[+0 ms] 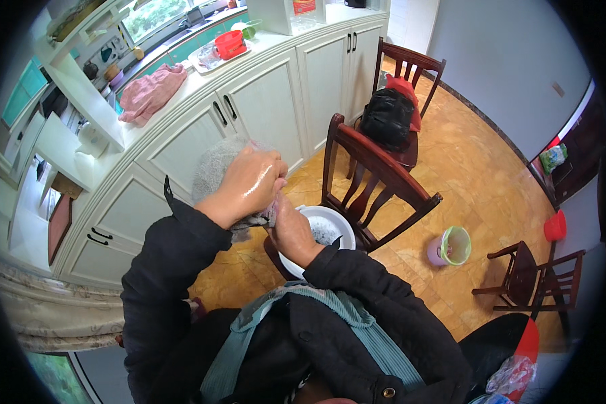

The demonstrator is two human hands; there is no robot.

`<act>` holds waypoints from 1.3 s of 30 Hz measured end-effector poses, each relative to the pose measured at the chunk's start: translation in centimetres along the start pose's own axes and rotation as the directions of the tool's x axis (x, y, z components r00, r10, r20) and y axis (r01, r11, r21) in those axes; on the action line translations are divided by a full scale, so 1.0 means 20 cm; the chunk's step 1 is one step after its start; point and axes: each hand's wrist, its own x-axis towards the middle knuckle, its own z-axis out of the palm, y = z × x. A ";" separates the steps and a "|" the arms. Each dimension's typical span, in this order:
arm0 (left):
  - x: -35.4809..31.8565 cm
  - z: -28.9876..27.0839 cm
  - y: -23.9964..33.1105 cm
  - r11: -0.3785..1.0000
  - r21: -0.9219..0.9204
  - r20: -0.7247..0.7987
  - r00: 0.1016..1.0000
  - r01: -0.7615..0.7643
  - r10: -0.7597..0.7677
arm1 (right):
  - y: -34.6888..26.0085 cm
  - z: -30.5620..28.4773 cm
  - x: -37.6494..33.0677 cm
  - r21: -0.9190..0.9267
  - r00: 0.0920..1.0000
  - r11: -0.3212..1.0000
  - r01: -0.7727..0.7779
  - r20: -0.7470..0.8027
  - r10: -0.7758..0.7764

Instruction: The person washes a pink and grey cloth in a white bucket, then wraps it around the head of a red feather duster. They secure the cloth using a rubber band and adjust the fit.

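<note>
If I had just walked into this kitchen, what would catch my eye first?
Right in the middle, two wet hands, the left hand above the right hand, grip a grey cloth over a white basin that sits on the seat of a dark wooden chair. Behind, a pink towel lies on the white counter, and a black bag fills a second chair.

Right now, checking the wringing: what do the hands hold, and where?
Both hands, left and right, hold a wet grey cloth at its lower end, above the white basin.
</note>
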 end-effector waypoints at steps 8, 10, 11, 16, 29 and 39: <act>0.03 -0.05 0.10 0.981 -0.167 -0.300 0.953 -0.103 0.050 | 0.17 -0.06 0.11 0.018 0.992 0.998 0.052 -0.120 -0.050; -0.04 -0.11 0.19 0.965 -0.213 -0.498 0.867 -0.154 0.028 | 0.19 -0.15 0.17 0.015 0.976 0.995 0.099 -0.197 -0.094; -0.12 -0.10 0.20 0.967 -0.141 -0.610 0.788 -0.212 0.083 | 0.20 -0.20 0.21 -0.002 0.971 0.995 0.101 -0.216 -0.099; -0.39 0.26 0.17 0.702 -0.694 -0.100 0.943 0.162 -0.317 | 0.10 -0.39 0.34 -0.075 0.965 0.994 0.080 -0.242 -0.096; -0.05 0.69 0.02 -0.638 -0.768 0.336 0.812 -0.057 -0.477 | 0.03 -0.25 0.25 -0.379 0.940 0.896 0.230 -0.152 -0.306; -0.05 0.76 -0.02 -0.500 -0.853 0.405 0.798 0.153 -0.447 | -0.30 -0.68 0.21 -0.373 0.927 0.867 0.330 -0.044 -0.371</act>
